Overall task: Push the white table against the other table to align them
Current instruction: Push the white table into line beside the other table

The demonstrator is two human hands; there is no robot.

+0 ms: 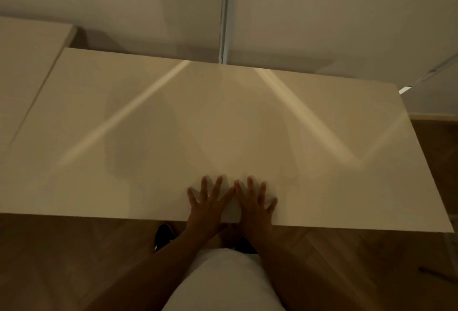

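The white table (pixel 223 125) fills the middle of the head view, its glossy top bare. My left hand (pixel 208 208) and my right hand (pixel 255 205) lie flat on the top at its near edge, side by side with fingers spread, holding nothing. The other table (pixel 27 68) stands at the left; its long edge runs close along the white table's left edge, with only a thin seam between them. The other table's far corner reaches further back than the white table's far left corner.
A white wall (pixel 322 13) with a vertical metal strip (pixel 226 13) stands just behind the tables. Wooden floor (pixel 62 261) shows below the near edge and at the right. My dark shoes (pixel 163 236) are on the floor under the near edge.
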